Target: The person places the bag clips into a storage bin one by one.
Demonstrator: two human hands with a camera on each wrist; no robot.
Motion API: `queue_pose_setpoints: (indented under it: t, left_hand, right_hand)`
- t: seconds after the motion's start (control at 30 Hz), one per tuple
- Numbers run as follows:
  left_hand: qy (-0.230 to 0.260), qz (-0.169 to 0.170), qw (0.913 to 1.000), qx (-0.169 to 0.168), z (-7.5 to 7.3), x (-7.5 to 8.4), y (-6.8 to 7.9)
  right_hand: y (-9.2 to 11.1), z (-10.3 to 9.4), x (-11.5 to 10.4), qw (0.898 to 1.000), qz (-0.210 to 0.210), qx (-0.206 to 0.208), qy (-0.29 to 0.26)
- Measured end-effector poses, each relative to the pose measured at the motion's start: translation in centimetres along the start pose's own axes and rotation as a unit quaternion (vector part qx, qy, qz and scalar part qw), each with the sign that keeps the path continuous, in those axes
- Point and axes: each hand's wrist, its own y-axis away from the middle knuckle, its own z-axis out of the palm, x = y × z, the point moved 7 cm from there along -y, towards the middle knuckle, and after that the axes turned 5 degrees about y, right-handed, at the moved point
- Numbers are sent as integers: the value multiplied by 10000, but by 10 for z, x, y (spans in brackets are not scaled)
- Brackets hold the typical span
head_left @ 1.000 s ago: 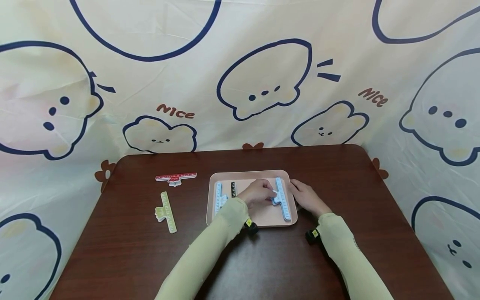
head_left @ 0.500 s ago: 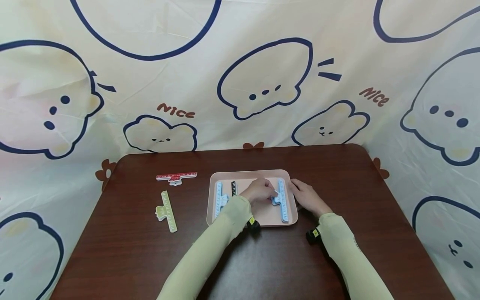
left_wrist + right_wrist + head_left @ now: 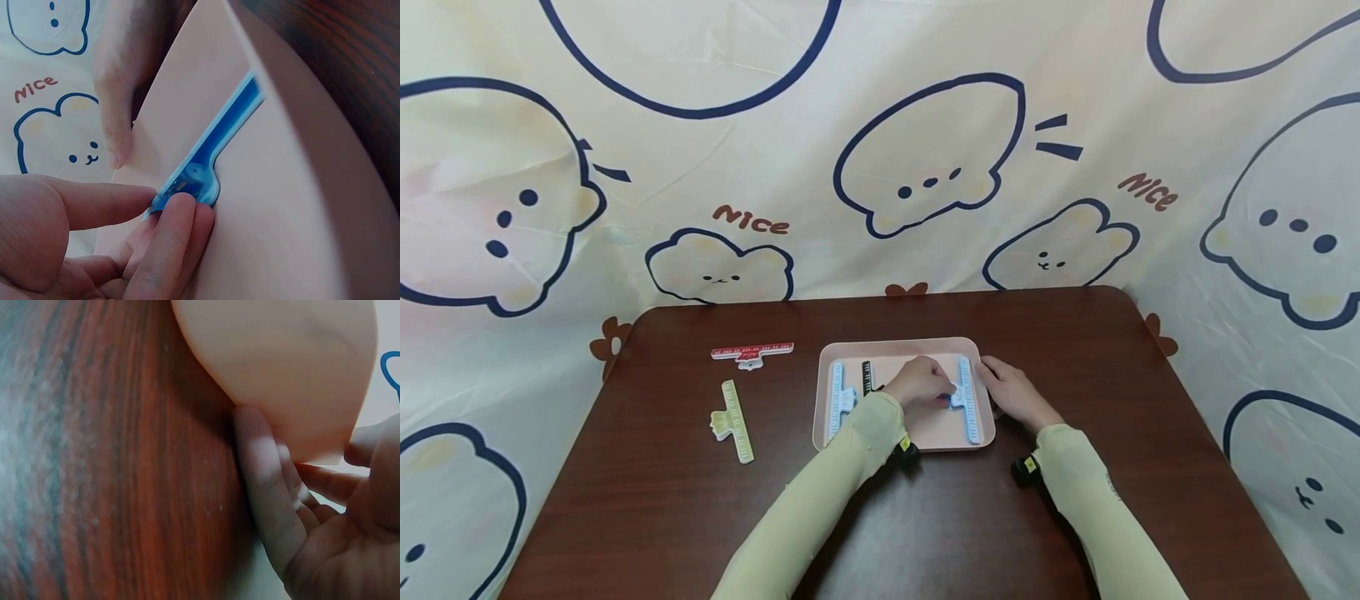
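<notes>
My left hand (image 3: 917, 379) reaches into the pink tray (image 3: 917, 433) and pinches the tab of a light blue ruler clip (image 3: 967, 408) on the tray's right side. In the left wrist view, thumb and fingertips (image 3: 178, 219) meet at the clip's blue clasp (image 3: 197, 178), its long bar pointing away along the tray floor. At the tray's right edge my right hand (image 3: 1015, 392) holds the rim, with a finger (image 3: 259, 447) along the outer wall. A second light blue ruler clip (image 3: 836, 396) lies at the tray's left; a black one (image 3: 867, 377) beside it is partly hidden by my left hand.
Left of the tray, a red ruler clip (image 3: 752, 353) and a green ruler clip (image 3: 737, 421) lie on the dark wooden table (image 3: 955, 525). A cartoon-printed cloth (image 3: 925, 267) hangs behind the table and along both sides.
The blue clip under my left hand has turned slightly to stand straighter along the tray's right side. My right hand stays at the rim.
</notes>
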Motion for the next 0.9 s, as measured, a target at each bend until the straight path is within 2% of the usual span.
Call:
queue_pose_setpoints:
  t: [0.23, 0.53, 0.9]
  left_hand:
    - [9, 101, 9999, -13, 1, 1, -2]
    - [9, -60, 9999, -134, 0, 1, -2]
    - [11, -35, 9999, -108, 0, -1, -4]
  right_hand:
    - [-2, -1, 1, 9998, -67, 94, 134]
    - [0, -3, -2, 9996, -142, 153, 197]
    - [-1, -2, -2, 9996, -113, 111, 217]
